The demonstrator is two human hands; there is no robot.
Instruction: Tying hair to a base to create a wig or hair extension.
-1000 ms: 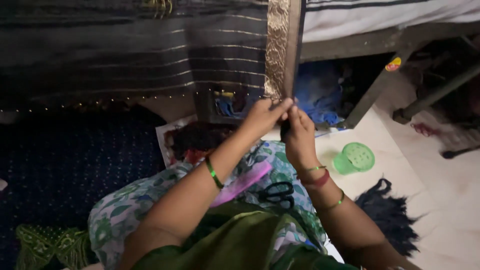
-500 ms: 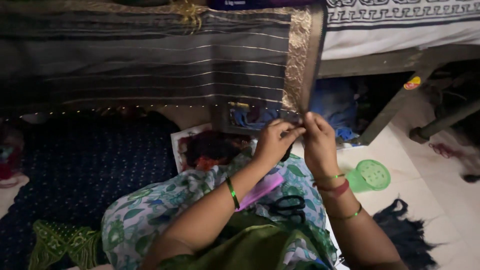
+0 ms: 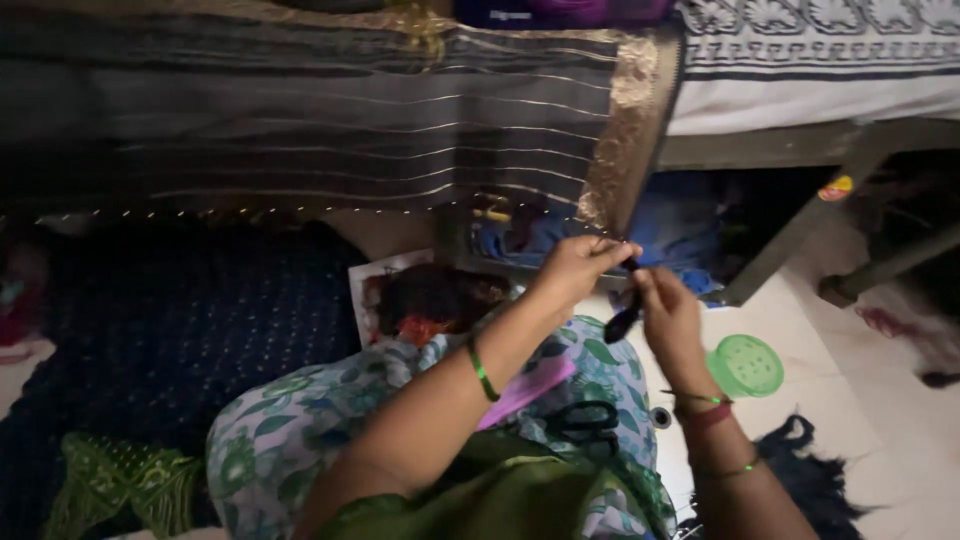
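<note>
Dark cloth (image 3: 330, 130) with thin gold stripes hangs down in front of me from the edge of the bed (image 3: 820, 105), and its wide gold border (image 3: 625, 130) runs down the right side. My left hand (image 3: 578, 268) reaches up to the bottom corner of that border, and my fingers are pinched together on it. My right hand (image 3: 668, 312) is just beside my left one, nearly touching. It is closed around a small black thing (image 3: 622, 322) that pokes out below my fingers (it is too dark for me to tell what it is).

On my lap is flowery cloth (image 3: 300, 420), and on it lie black scissors (image 3: 585, 420) and a pink strip (image 3: 525, 388). A round green lid (image 3: 745, 366) sits on the pale floor near my right wrist. Some black fringe (image 3: 810, 470) lies on the floor below the lid. Blue dotted cloth (image 3: 150, 340) is spread out on my left side.
</note>
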